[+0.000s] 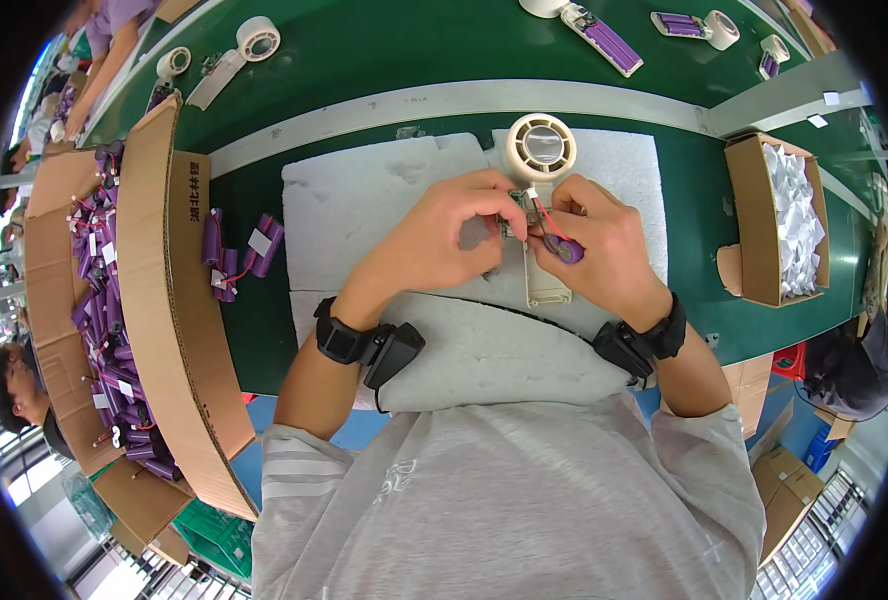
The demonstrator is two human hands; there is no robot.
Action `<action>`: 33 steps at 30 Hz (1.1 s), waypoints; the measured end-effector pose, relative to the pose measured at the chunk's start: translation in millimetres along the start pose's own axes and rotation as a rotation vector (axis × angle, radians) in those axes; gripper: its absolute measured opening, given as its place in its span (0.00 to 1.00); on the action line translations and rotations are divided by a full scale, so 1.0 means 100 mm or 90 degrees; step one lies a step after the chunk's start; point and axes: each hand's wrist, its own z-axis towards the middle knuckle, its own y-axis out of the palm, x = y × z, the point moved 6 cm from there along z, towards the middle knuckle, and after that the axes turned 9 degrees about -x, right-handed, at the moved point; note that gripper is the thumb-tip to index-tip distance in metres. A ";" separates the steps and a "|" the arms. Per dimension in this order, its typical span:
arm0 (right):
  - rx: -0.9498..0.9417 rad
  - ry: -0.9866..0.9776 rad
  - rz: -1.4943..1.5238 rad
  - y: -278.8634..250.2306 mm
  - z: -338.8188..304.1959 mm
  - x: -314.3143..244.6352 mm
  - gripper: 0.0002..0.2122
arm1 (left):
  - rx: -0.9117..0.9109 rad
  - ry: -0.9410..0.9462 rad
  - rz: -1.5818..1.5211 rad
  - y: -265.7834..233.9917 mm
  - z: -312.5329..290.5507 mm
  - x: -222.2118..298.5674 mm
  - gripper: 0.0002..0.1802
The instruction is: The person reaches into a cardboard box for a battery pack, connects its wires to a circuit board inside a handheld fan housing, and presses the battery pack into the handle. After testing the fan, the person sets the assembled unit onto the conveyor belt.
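Grey T-shirt [524,500] nearest; beyond, on a white foam pad [374,195], one open handheld fan [544,146], left hand [439,230] curled at its handle [548,290], hold unclear; right hand [604,245] grasps a purple battery cell [569,251], whose red lead [547,216] is best kept slack.

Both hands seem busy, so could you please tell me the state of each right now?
Left hand: fingers curled near the neck of the white fan; whether they grip anything cannot be told.
Right hand: closed, holding a purple battery.
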 end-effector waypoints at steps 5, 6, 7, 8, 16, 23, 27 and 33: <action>0.005 0.010 0.011 0.02 -0.01 0.02 0.08 | 0.060 -0.063 -0.117 0.04 0.03 -0.04 0.12; 0.009 0.011 0.012 0.02 -0.01 0.03 0.08 | 0.044 -0.067 -0.115 0.05 0.03 -0.07 0.11; 0.013 0.011 0.014 0.02 -0.01 0.03 0.08 | 0.029 -0.072 -0.112 0.07 0.03 -0.09 0.11; 0.016 0.012 0.014 0.02 -0.01 0.04 0.08 | 0.027 -0.071 -0.110 0.08 0.03 -0.10 0.11; 0.043 -0.005 0.122 -0.14 -0.02 0.03 0.10 | 0.086 -0.011 -0.106 0.09 0.03 -0.11 0.07; -0.009 -0.094 0.074 -0.14 -0.06 -0.02 0.08 | 0.055 -0.130 -0.421 0.09 0.01 -0.20 0.05; -0.019 -0.046 0.049 -0.12 -0.05 0.01 0.06 | 0.055 -0.114 -0.377 0.06 0.01 -0.22 0.07; -0.008 0.016 0.050 -0.11 -0.03 0.03 0.05 | 0.069 -0.087 -0.336 0.06 0.01 -0.20 0.05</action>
